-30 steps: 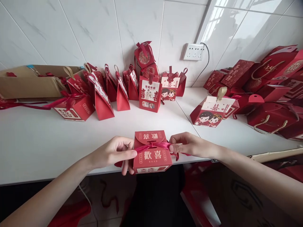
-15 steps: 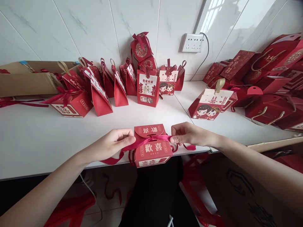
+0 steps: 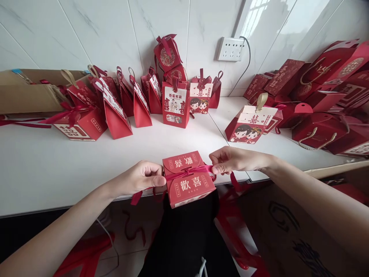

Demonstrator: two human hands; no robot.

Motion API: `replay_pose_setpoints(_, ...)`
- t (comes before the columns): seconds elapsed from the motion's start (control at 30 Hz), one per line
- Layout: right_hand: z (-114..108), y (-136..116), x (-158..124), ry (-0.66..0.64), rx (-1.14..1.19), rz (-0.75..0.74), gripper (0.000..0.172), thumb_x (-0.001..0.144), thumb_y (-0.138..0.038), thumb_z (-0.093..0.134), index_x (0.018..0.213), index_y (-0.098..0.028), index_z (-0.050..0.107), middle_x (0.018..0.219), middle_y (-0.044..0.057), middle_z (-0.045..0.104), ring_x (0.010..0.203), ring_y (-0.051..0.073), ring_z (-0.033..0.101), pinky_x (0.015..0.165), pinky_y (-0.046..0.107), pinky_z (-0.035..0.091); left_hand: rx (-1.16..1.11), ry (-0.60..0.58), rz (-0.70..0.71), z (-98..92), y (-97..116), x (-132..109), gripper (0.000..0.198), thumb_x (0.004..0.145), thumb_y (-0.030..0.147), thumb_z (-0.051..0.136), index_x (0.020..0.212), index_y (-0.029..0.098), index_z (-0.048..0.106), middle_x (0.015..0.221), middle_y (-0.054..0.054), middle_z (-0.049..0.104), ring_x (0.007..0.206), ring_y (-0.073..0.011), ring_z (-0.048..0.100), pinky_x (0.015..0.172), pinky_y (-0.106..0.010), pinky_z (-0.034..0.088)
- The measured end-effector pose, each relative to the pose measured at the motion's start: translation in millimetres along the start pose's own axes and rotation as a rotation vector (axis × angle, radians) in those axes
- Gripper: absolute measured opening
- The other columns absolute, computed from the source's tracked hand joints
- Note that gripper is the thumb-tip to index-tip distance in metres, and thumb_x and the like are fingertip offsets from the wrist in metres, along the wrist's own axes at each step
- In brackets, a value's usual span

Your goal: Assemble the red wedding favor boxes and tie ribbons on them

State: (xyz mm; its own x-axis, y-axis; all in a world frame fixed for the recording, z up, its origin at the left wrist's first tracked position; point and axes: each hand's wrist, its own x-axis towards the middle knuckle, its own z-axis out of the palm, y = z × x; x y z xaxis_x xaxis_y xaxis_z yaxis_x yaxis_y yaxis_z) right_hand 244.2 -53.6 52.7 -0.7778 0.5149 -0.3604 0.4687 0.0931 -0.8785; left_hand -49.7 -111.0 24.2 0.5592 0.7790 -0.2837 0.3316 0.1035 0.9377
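Observation:
A red gift box with pale Chinese characters sits at the table's front edge, its near end tilted toward my lap. Across its top runs a dark pink ribbon, knotted at the middle slot. My left hand pinches the ribbon's left end beside the box, and a loose tail hangs below the fingers. On the other side my right hand pinches the right end between thumb and fingers, with its tail dangling past the table edge. Part of a twisted red cord shows by the box's right side.
Several red gift boxes stand along the tiled wall. One with a cartoon couple is at the right, before a heap of red boxes. A cardboard box lies at far left. A power socket is on the wall.
The ribbon is pulled tighter and the knot has become smaller. The box has turned slightly and tipped toward me. My right hand has shifted a little to the right.

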Motion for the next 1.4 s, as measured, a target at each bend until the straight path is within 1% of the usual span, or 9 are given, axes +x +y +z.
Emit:
replay_pose_setpoints(0.23,0.0,-33.3,-11.4,-0.020,-0.048,-0.061,0.032,0.081,-0.044,0.062,0.067,-0.016,0.057,0.057,-0.004,0.047,0.053,0.008,0.039,0.050,0.022,0.031,0.096,0.014,0.046,-6.2,25.1,-1.0,0.044,0.079,0.055,0.056,0.064,0.016,0.044,0.056,0.007,0.031,0.051,-0.0051,0.025,0.047,-0.020,0.020)
replay_pose_setpoints(0.47,17.7,-53.1,-9.3,0.138,-0.108,-0.263,0.022,0.081,-0.036,0.064,0.081,-0.014,0.067,0.093,0.005,0.063,0.082,0.015,0.058,0.075,0.026,0.046,0.216,0.024,0.053,-2.3,48.6,-13.3,0.035,0.085,0.045,0.051,0.066,0.016,0.048,0.060,0.003,0.049,0.055,-0.0075,0.042,0.052,-0.020,0.034)
replay_pose_setpoints(0.57,27.6,-51.3,-1.1,0.195,-0.049,-0.340,0.023,0.082,-0.035,0.063,0.083,-0.013,0.069,0.107,0.008,0.065,0.095,0.018,0.061,0.083,0.027,0.047,0.259,0.111,-0.002,3.0,55.7,-19.0,0.033,0.085,0.047,0.051,0.074,0.016,0.050,0.062,0.002,0.053,0.054,-0.0082,0.045,0.050,-0.020,0.034)
replay_pose_setpoints(0.73,44.9,-43.4,13.1,0.346,0.001,-0.349,0.037,0.083,-0.048,0.060,0.087,-0.013,0.070,0.083,0.005,0.070,0.075,0.016,0.063,0.068,0.026,0.049,0.465,0.236,0.036,10.5,63.1,-28.0,0.028,0.081,0.044,0.058,0.096,0.020,0.055,0.090,-0.001,0.066,0.078,-0.0138,0.059,0.067,-0.022,0.044)
replay_pose_setpoints(0.87,52.9,-39.4,21.8,0.484,-0.058,-0.393,0.035,0.080,-0.047,0.064,0.083,-0.014,0.073,0.079,0.004,0.071,0.072,0.015,0.062,0.066,0.025,0.049,0.720,0.255,0.010,17.7,65.5,-34.1,0.023,0.081,0.040,0.057,0.097,0.023,0.058,0.078,0.003,0.065,0.060,-0.0117,0.055,0.056,-0.021,0.040)
replay_pose_setpoints(0.93,54.5,-38.9,24.6,0.516,-0.072,-0.398,0.032,0.080,-0.045,0.065,0.082,-0.014,0.074,0.079,0.004,0.071,0.071,0.016,0.062,0.066,0.026,0.049,0.818,0.296,0.052,20.2,65.4,-35.2,0.017,0.083,0.035,0.054,0.093,0.023,0.060,0.078,0.003,0.065,0.061,-0.0119,0.054,0.057,-0.021,0.039)
replay_pose_setpoints(1.1,56.0,-39.5,24.8,0.497,-0.149,-0.429,0.022,0.086,-0.029,0.056,0.088,-0.016,0.073,0.087,0.003,0.071,0.077,0.016,0.062,0.070,0.026,0.048,0.985,0.360,0.219,19.5,66.5,-34.7,0.021,0.088,0.031,0.045,0.084,0.019,0.062,0.086,-0.001,0.060,0.063,-0.0109,0.054,0.062,-0.023,0.040)
replay_pose_setpoints(1.23,57.8,-41.6,23.5,0.464,-0.245,-0.462,0.027,0.087,-0.017,0.046,0.092,-0.017,0.073,0.090,0.002,0.070,0.083,0.016,0.061,0.075,0.026,0.047,1.046,0.390,0.320,17.9,73.0,-34.2,0.027,0.090,0.033,0.042,0.086,0.018,0.064,0.098,-0.004,0.055,0.063,-0.0092,0.053,0.065,-0.025,0.041)
replay_pose_setpoints(1.4,59.4,-44.9,29.2,0.482,-0.182,-0.433,0.022,0.083,-0.014,0.049,0.085,-0.018,0.071,0.090,0.001,0.071,0.080,0.014,0.063,0.075,0.025,0.048,1.060,0.320,0.351,15.2,79.3,-29.8,0.025,0.092,0.032,0.041,0.085,0.019,0.062,0.090,-0.002,0.059,0.074,-0.0129,0.057,0.067,-0.025,0.041)
